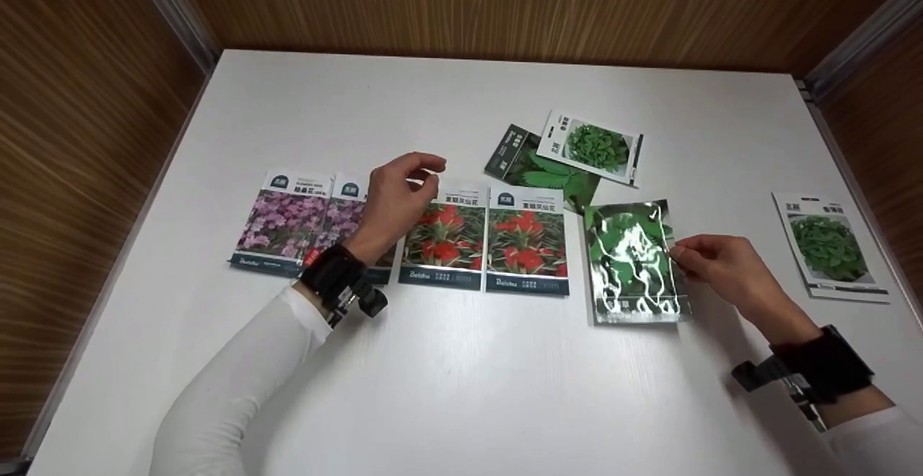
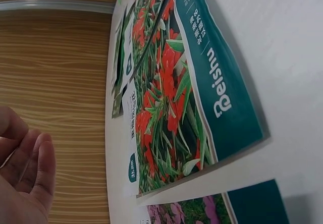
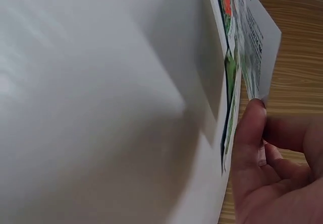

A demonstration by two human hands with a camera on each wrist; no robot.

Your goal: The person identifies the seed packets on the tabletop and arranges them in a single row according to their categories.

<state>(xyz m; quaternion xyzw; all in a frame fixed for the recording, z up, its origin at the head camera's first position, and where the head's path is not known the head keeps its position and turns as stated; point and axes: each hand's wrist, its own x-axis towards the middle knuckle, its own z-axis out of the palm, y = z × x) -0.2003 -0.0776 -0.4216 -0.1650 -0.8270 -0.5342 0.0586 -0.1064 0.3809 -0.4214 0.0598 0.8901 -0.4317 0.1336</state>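
Note:
My right hand pinches a shiny green leaf-pictured seed packet by its right edge. In the right wrist view, thumb and finger grip the packet's corner, and it tilts up off the table. My left hand hovers over the row of flower packets with loosely bent fingers and nothing in them. Beneath and beside it lie two red-flower seed packets, one on the left and one on the right. Two purple-flower packets overlap at the row's left end, the outer one in plainer sight; the left hand and wrist partly cover the inner one.
Behind the row, a white herb packet overlaps a dark green-leaf packet. Another white herb packet lies near the table's right edge. Wood-grain panels border the white table at the back and sides.

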